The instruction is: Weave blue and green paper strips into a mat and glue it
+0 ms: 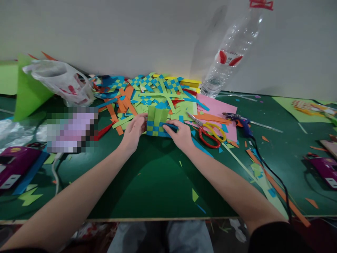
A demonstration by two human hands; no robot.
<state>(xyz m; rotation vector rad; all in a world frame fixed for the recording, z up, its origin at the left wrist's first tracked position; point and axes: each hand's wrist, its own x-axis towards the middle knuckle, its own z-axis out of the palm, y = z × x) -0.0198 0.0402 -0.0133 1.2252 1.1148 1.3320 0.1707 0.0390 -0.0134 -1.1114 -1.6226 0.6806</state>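
Between my two hands, just above the green table (158, 182), is a small woven paper piece (156, 124) with a blue and green checkered lower part. Loose green strips stand up along its top. My left hand (134, 131) grips its left edge, fingers partly hidden behind the paper. On the other side my right hand (179, 134) pinches the right edge, where blue strips (172, 126) stick out toward the palm. Behind the piece lies a heap of woven blue-green paper pieces and cut strips (150, 93).
Scissors (210, 131) with red and yellow handles lie right of my hand. Beyond are a glue gun (242, 124) with a black cord, pink paper (221, 105) and a tall clear bottle (226, 59). Leftward are a phone (72, 130), a plastic bag (63, 80) and a purple device (19, 165).
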